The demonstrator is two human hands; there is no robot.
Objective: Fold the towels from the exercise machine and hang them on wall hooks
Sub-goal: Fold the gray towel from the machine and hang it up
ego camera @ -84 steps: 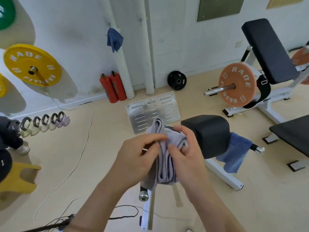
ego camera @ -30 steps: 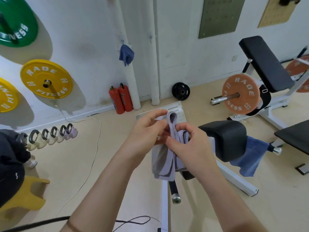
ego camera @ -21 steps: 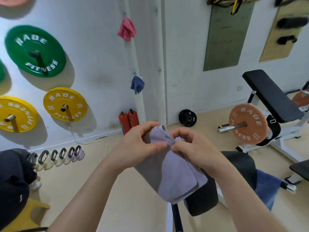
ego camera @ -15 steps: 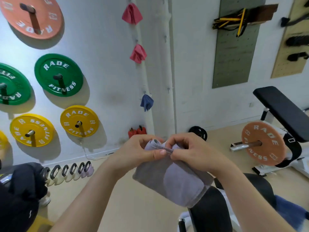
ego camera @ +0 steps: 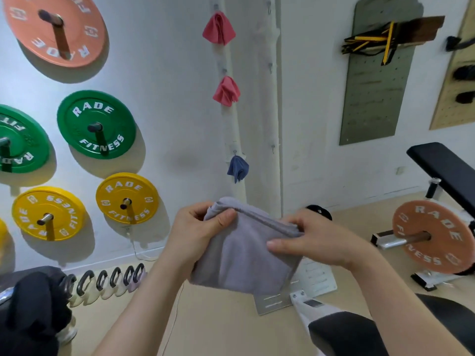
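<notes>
In the head view, you hold the folded lilac-grey terry towel [ego camera: 244,260] up before the white wall. Your left hand [ego camera: 198,232] pinches its upper left corner between thumb and curled fingers. Your right hand [ego camera: 316,242] pinches the fold's right end, thumb laid across the cloth. Beyond it, an upper pink cloth towel [ego camera: 218,28], a lower pink cloth towel [ego camera: 226,91] and a dark blue cloth towel [ego camera: 237,168] hang along a white wall pipe [ego camera: 232,129].

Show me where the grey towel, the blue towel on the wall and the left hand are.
grey towel [ego camera: 244,260]: head view, middle of its front face.
blue towel [ego camera: 237,167]: head view, middle of the hanging bunch.
left hand [ego camera: 199,233]: head view, near the base of the thumb.
</notes>
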